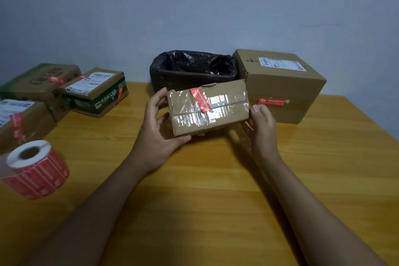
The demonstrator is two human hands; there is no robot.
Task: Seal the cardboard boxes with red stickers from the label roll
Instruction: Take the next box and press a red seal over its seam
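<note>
Both hands lift the small box [208,107] above the bench [216,190], left grip [158,121] and right grip [262,124] clasping its ends, likely to check its red sticker [200,98]. The label roll [35,167] waits left.

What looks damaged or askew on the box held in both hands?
The held box has a torn top edge, wrinkled clear tape, and its red sticker runs diagonally. Left hand and right hand hold its ends.
</note>
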